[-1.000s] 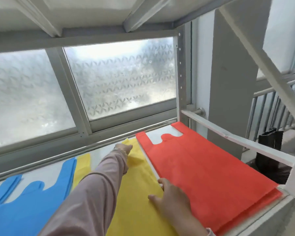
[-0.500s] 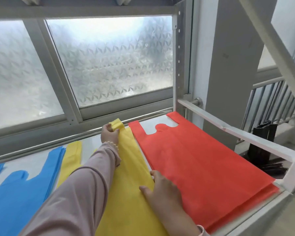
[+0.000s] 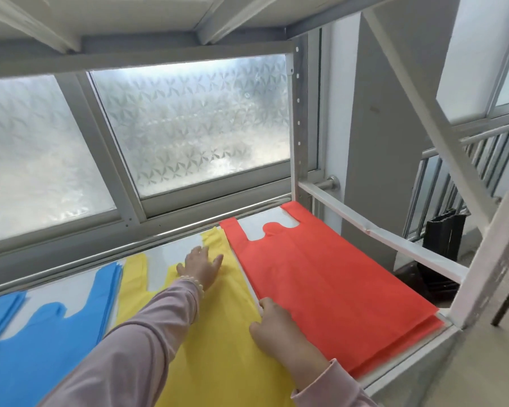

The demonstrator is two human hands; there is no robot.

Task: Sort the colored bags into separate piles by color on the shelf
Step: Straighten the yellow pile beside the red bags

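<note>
The yellow bags (image 3: 218, 348) lie flat mid-shelf, between the blue bags (image 3: 41, 348) and the red bags (image 3: 321, 283). They look thin, soft and light (apt to slide or crease), so a handle loop or side edge seems the best hold. The left hand (image 3: 200, 265) presses flat near the handles, fingers spread wide. The right hand (image 3: 274, 327) rests at the yellow bags' right edge, fingers curled; whether they pinch it I cannot tell. The shelf (image 3: 265, 220) is white and smooth, set against a frosted window (image 3: 194, 127).
</note>
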